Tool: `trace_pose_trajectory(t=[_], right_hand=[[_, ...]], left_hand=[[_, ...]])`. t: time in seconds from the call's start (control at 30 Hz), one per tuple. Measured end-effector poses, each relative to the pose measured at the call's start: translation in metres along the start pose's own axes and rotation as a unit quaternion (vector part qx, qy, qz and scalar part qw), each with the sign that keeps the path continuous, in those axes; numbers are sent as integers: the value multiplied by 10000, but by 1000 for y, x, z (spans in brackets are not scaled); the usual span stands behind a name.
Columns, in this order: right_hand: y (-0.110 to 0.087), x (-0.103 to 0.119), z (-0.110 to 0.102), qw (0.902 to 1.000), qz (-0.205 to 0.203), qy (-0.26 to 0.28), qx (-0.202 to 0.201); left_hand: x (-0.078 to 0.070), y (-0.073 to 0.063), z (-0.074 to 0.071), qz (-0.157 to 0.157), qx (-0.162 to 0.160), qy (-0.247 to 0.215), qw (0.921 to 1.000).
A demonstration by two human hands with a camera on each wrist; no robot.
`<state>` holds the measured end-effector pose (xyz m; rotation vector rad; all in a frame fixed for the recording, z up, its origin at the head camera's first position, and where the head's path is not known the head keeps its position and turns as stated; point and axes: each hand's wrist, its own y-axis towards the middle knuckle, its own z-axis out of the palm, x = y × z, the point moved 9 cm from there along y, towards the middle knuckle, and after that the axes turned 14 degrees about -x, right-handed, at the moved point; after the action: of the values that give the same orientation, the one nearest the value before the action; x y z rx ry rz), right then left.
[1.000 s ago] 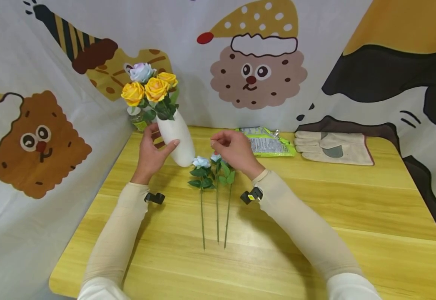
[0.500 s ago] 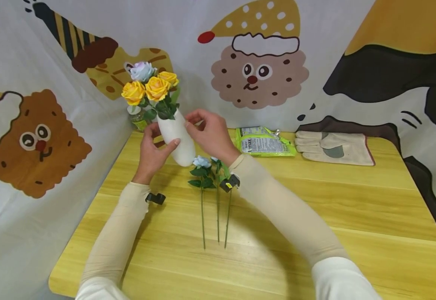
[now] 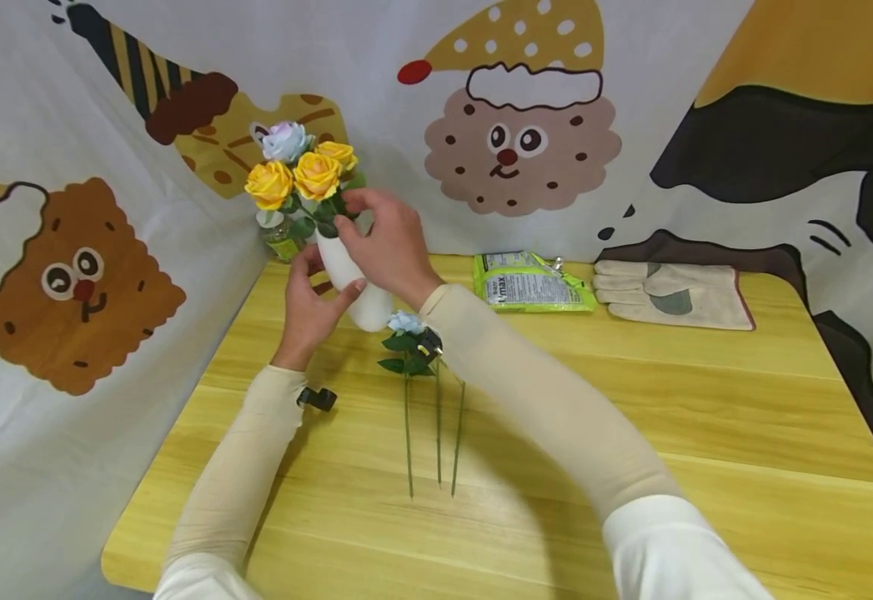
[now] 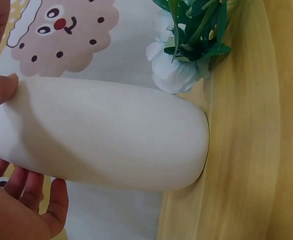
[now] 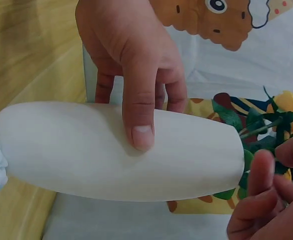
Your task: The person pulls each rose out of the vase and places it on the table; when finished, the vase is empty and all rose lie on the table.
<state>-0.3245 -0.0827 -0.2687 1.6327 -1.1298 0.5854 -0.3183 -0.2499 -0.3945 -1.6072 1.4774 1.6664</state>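
My left hand [image 3: 312,312] holds a white vase [image 3: 340,260] around its side. In the left wrist view, the base of the vase [image 4: 136,135] meets the tabletop. Several yellow roses [image 3: 318,175] and a pale blue rose [image 3: 283,142] stand in its mouth. My right hand [image 3: 393,243] is beside the mouth, at the green leaves [image 5: 254,120] below the blooms. Its thumb and forefinger are apart there, and no stem shows plainly between them. In front of the vase lie loose stems, with a light blue rose [image 3: 405,322] showing; my right forearm covers other blooms.
On the wooden table [image 3: 556,400], a green-and-white packet [image 3: 534,283] and a pale work glove [image 3: 672,293] lie at the back right. A small jar [image 3: 278,237] stands behind the vase. A printed cloth [image 3: 376,50] hangs behind.
My right hand has moved left and up, from above the loose roses to the leaves at the vase mouth. The left hand has stayed around the vase.
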Motion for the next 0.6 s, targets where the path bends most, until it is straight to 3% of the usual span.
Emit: trace_pose_trajectory(t=[0.4, 0.6], right_hand=[[9, -4, 16, 9983, -10, -561, 150], [10, 0, 18, 9992, -112, -386, 66]], left_hand=[[-4, -2, -1, 29, -40, -18, 10000], [-5, -2, -2, 91, 16, -22, 10000]])
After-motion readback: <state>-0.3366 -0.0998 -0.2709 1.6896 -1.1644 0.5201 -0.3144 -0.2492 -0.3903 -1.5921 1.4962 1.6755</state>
